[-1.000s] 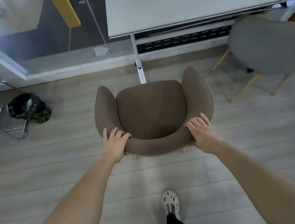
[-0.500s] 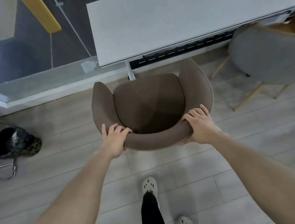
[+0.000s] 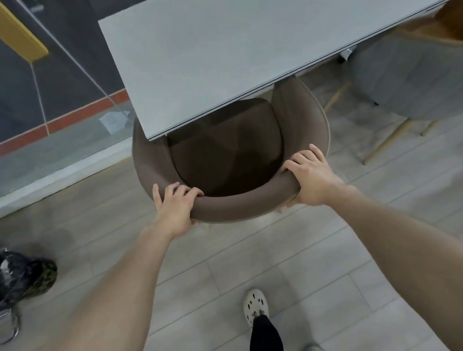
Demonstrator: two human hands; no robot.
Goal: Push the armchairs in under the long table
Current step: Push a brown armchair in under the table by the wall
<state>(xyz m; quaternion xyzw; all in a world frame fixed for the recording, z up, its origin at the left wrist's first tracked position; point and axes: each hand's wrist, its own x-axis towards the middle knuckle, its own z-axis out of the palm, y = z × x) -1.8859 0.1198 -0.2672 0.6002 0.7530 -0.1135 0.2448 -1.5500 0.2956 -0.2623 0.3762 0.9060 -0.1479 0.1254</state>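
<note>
A person's two bare forearms reach up from the bottom of the frame across a pale plank floor (image 3: 263, 258), a white clog (image 3: 255, 306) planted between them at lower centre. At mid-frame the left hand (image 3: 175, 207) and the right hand (image 3: 310, 179) sit at opposite ends of the curved backrest of a brown armchair (image 3: 224, 150), fingers (image 3: 303, 157) curled over the top edge and thumbs hidden behind it, both hands closed on the padded rim. The right hand lies slightly higher in the frame than the left, so the chair appears turned a little clockwise.

The chair lies directly ahead of the fingers, its seat opening up-frame toward the worktop (image 3: 238, 39). The front of the seat and the tips of both armrests are already hidden beneath the worktop's near edge, which runs on a slant from centre-left up to the upper right; the back half of the seat is in the open. The push, by this reading, is partway done, and the remaining move looks to run straight up-frame, with both hands equally placed to drive it.

At the right edge of the frame a grey armchair (image 3: 415, 73) stands partly under the same worktop, angled, apparently yet to be squared in. A dark bag (image 3: 11, 278) sits at lower left, well clear of the path.
</note>
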